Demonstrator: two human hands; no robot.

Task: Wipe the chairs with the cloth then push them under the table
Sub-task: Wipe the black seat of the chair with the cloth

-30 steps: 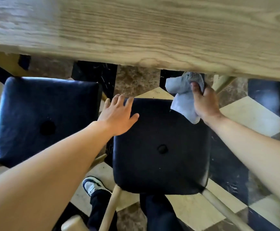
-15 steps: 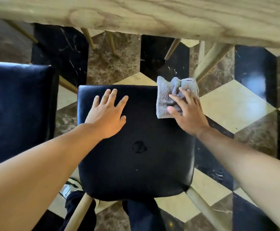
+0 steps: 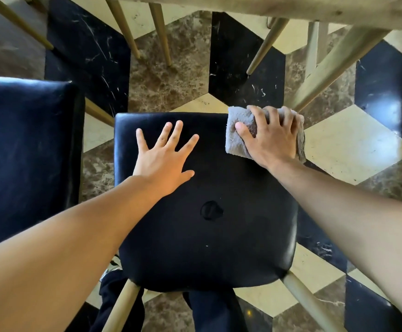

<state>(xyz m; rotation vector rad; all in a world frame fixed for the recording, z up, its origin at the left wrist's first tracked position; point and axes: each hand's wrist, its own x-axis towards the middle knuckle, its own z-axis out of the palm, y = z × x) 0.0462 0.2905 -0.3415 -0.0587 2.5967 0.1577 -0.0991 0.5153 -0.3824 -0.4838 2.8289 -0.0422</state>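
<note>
Chair seat, black and padded with 1 central button, fills the centre of the frame and stands clear of the desk, whose wooden edge runs along the top of the frame. Its pale wooden legs splay out at the bottom of the frame. Left hand lies flat on the upper-left part of the seat, fingers straight and spread, gripping nothing; it appears to steady the chair. Right hand presses the grey cloth onto the upper-right corner of the seat, with the fingers draped over the cloth and curling at the seat's far edge. Part of the cloth overhangs that corner on the right. A 2nd chair, also black, sits at the left edge of the frame, just beside the 1st and apart from it.

Key relation: the cloth occupies the corner farthest from the person, so the unwiped seat surface lies below and to the left of the right hand, toward the bottom of the frame. The wiping stroke is therefore judged to run back toward the person, or sideways toward the left hand, which lies in that path and would need to lift. The desk lies beyond both hands, so the later push runs toward the top of the frame, between the desk legs visible there.
</note>
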